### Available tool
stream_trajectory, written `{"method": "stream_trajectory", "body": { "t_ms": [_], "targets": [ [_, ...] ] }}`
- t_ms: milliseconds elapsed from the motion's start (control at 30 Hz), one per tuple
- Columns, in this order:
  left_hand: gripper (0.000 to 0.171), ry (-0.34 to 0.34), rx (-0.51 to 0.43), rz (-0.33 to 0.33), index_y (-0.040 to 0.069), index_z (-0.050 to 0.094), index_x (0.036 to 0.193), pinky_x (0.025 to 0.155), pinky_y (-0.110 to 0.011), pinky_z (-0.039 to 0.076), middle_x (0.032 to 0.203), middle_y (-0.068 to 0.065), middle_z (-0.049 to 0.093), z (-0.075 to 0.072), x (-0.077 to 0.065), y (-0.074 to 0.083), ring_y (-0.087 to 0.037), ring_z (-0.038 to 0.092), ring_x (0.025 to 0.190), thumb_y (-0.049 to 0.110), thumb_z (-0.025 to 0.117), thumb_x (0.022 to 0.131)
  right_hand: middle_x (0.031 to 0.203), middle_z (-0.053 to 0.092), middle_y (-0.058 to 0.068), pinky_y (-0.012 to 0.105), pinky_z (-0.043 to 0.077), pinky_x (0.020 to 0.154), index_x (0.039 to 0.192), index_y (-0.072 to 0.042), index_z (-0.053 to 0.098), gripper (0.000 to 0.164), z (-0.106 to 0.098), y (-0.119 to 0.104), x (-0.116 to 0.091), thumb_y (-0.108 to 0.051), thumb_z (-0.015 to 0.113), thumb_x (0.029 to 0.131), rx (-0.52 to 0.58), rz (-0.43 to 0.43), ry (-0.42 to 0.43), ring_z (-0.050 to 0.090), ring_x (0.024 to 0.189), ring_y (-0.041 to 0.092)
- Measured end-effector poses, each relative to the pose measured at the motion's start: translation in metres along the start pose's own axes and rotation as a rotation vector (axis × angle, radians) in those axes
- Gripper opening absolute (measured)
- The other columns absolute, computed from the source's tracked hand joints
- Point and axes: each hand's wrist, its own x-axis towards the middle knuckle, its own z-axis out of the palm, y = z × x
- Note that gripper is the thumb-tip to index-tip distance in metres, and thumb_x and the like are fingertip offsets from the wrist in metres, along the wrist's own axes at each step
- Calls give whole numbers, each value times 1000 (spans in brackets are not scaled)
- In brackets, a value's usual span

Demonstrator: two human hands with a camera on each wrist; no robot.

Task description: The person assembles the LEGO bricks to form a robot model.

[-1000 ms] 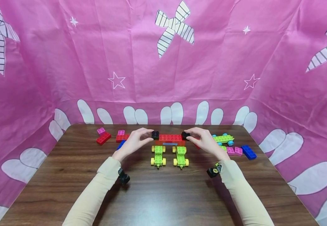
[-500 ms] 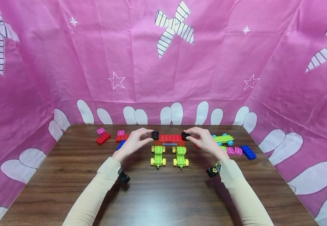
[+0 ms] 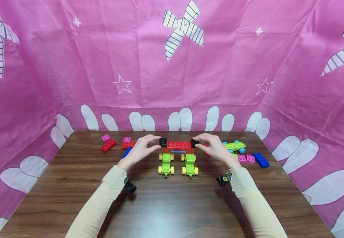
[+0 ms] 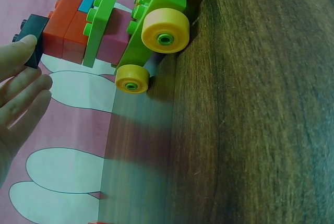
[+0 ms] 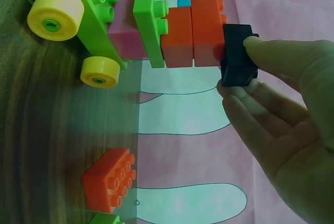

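My left hand [image 3: 143,147] pinches a small black brick [image 3: 163,142] between thumb and fingers, at the left end of a row of red bricks [image 3: 179,145]. At the right end, my right hand [image 3: 213,148] pinches another black brick [image 5: 238,55] the same way. Both black bricks sit against the red bricks' top. Beneath, a thin blue piece [image 3: 178,151] shows between red parts. The wrist views show flat green bricks [image 5: 150,20] and pink bricks [image 5: 128,28] lower down. Two green wheeled bases [image 3: 166,165] with yellow wheels [image 4: 165,31] carry the build on the table.
Left on the wooden table [image 3: 172,205] lie red bricks [image 3: 108,145], pink bricks [image 3: 105,137] and a blue brick [image 3: 127,152], partly behind my hand. To the right are a green base with blue wheels [image 3: 235,146], pink bricks [image 3: 250,159] and a blue brick [image 3: 261,160].
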Motion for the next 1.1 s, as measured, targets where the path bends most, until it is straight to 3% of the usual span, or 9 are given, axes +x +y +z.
{"method": "stream_trajectory", "body": {
  "t_ms": [667,933,1100],
  "targets": [
    [41,6,8,10,13,60,124,87,-36,54,109,-2,64,0,0,0,-16,65,96,28,66,87,111,67,3,35,54,80,116,-14,65,30,-5,-9,-1,-20,66,87,-79,4,-28,64,95,17],
    [41,2,4,3,15,60,124,87,-37,54,111,-2,64,1,-1,-1,-21,65,98,30,66,87,113,68,5,39,54,85,119,-11,63,34,-5,-8,-5,-22,66,87,-124,13,-17,65,101,19],
    [41,0,7,0,15,60,124,88,-36,54,110,-2,64,1,0,-1,-18,65,97,29,66,86,109,68,3,38,54,84,116,-13,64,31,-4,-7,-4,-23,67,87,-105,23,-7,65,97,17]
  ]
}}
